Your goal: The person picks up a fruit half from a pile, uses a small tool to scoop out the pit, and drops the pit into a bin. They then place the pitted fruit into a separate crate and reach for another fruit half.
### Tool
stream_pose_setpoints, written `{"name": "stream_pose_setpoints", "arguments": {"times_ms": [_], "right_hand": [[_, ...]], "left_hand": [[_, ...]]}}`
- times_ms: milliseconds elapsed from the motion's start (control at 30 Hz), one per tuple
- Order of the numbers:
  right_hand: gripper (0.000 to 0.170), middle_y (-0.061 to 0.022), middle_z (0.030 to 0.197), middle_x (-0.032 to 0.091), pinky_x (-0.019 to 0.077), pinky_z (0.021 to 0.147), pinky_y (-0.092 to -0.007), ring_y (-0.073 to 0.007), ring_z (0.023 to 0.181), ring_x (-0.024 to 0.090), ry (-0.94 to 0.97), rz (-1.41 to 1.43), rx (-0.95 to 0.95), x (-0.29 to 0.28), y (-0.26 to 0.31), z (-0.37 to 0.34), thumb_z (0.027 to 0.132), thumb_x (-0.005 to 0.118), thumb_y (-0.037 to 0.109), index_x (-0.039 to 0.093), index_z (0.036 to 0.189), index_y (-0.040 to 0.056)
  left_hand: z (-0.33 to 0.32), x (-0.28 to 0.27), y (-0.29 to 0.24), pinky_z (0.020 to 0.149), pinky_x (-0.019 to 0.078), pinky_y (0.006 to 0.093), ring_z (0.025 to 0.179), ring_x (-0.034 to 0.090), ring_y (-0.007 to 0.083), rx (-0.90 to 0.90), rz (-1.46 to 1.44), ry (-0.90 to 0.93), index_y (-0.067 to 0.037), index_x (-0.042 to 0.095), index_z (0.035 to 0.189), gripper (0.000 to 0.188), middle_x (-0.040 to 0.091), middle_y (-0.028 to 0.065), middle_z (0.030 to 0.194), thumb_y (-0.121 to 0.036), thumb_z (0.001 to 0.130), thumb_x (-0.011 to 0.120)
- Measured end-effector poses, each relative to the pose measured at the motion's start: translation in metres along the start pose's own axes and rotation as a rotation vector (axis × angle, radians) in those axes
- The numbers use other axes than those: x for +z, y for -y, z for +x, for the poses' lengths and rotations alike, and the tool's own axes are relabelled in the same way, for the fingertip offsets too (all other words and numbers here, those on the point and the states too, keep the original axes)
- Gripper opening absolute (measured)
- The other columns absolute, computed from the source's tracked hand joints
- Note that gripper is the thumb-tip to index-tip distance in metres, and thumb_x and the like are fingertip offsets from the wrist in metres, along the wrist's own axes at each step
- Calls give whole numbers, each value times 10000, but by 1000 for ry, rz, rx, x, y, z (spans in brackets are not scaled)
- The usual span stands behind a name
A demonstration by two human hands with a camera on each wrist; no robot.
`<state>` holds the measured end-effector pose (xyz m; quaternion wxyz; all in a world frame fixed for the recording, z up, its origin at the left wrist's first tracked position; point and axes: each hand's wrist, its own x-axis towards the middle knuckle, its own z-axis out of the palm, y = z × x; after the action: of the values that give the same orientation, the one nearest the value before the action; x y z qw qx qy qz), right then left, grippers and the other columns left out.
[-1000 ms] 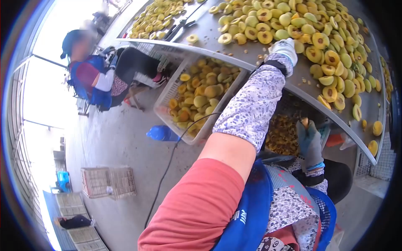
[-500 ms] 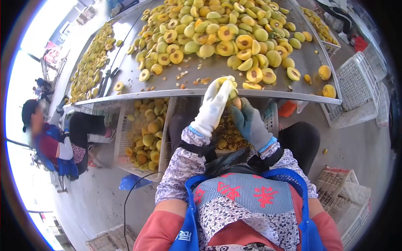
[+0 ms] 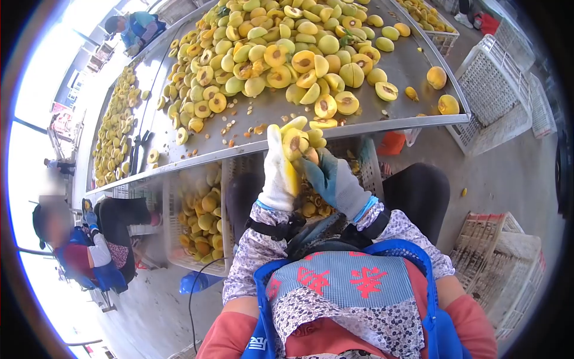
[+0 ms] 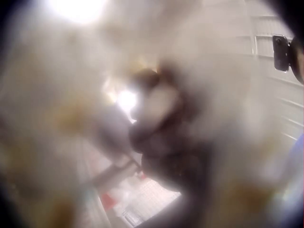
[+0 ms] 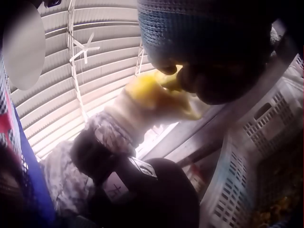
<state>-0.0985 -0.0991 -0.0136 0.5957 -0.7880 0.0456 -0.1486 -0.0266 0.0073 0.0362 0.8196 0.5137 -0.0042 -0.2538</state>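
In the head view my left hand (image 3: pixel 281 173), in a white glove with yellow-stained fingers, holds several yellow-green stone-fruit halves (image 3: pixel 295 143) just off the table's front edge. The cut face of one, with its brown hollow, is turned up. My right hand (image 3: pixel 339 182), in a grey-blue glove, meets them from the right. Between its thumb and fingers it grips a small tool with a rounded brown end (image 3: pixel 311 156); the rest of that tool is hidden. The right wrist view shows the yellow-stained glove (image 5: pixel 147 92) close by the right hand's dark fingers. The left wrist view is mostly blurred.
A large heap of stone-fruit halves (image 3: pixel 257 54) covers much of the metal table (image 3: pixel 197 152). Below, a crate (image 3: pixel 173 239) of fruit stands left of my legs. White crates (image 3: pixel 490 102) stand at the right, with others behind. Another person (image 3: pixel 78 251) sits at the left.
My left hand has come back from the heap to the table's front edge with fruit halves and joined the right hand. The head view has swung round, and the fruit's cut face now shows.
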Motion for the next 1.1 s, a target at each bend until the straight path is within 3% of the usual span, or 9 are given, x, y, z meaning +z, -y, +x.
{"name": "stream_pose_setpoints", "arguments": {"times_ms": [233, 300, 433, 500, 667, 733, 867, 1000, 1100], "right_hand": [[441, -280, 832, 673, 527, 667, -504, -476, 821, 659, 9, 80, 39, 15, -12, -2, 1001, 540, 434, 631, 1045, 5], [303, -106, 928, 716, 524, 757, -322, -115, 835, 619, 87, 136, 159, 23, -20, -7, 1031, 558, 297, 667, 1104, 24], [320, -86, 936, 716, 521, 773, -306, -99, 847, 609, 85, 191, 169, 21, -7, -8, 1039, 549, 310, 667, 1085, 16], [526, -316, 930, 665, 519, 755, -496, -499, 921, 644, 79, 148, 233, 14, 5, -7, 1023, 479, 487, 631, 1046, -15], [584, -157, 761, 666, 507, 642, -406, -344, 700, 655, 242, 316, 320, 2, 16, -6, 1024, 464, 530, 627, 987, -29], [600, -82, 685, 636, 490, 584, -365, -256, 609, 628, 398, 414, 477, -18, 41, -1, 1025, 456, 543, 626, 957, -28], [527, 47, 597, 469, 409, 490, -281, -111, 510, 471, 620, 408, 757, -34, 45, 6, 1032, 433, 547, 637, 893, 81], [429, 48, 578, 440, 411, 498, -260, -109, 507, 446, 778, 787, 871, -33, 30, 6, 1032, 445, 520, 643, 890, 167], [414, 20, 624, 523, 424, 527, -262, -115, 562, 495, 591, 553, 711, -23, 38, 3, 1023, 486, 484, 651, 882, 132]], "left_hand": [[-10, 8, 13, 762, 523, 293, 876, 669, 232, 401, 338, 48, 12, 562, 1226, 487, 697, 178, 1034, -417, 1047, 416], [-2, 4, 18, 701, 520, 273, 852, 686, 224, 280, 2, 26, 48, 580, 1157, 359, 706, 171, 962, -276, 1029, 494], [-1, -3, 20, 710, 536, 293, 849, 677, 221, 258, 23, 52, 55, 601, 1162, 321, 694, 160, 954, -216, 1019, 505], [-2, 4, 16, 744, 551, 313, 834, 664, 217, 638, 589, 22, 58, 599, 1182, 291, 682, 164, 933, -161, 1009, 517], [8, -3, 14, 746, 562, 313, 834, 673, 178, 661, 337, -66, 36, 648, 1147, 409, 709, 138, 935, -332, 1052, 498], [9, -7, -3, 682, 549, 295, 758, 675, 185, 247, 225, 100, 38, 676, 1072, 408, 710, 126, 844, -328, 1044, 499], [13, -13, -16, 616, 525, 287, 653, 647, 182, -28, 320, 236, 28, 699, 984, 398, 687, 112, 742, -319, 1020, 508], [8, -10, 1, 585, 500, 340, 642, 618, 231, 72, -37, 122, 19, 654, 1050, 436, 640, 111, 716, -402, 1004, 547], [3, 2, 1, 591, 498, 363, 646, 580, 238, 42, -92, -28, 13, 599, 1104, 454, 579, 84, 718, -423, 1023, 504]]}}
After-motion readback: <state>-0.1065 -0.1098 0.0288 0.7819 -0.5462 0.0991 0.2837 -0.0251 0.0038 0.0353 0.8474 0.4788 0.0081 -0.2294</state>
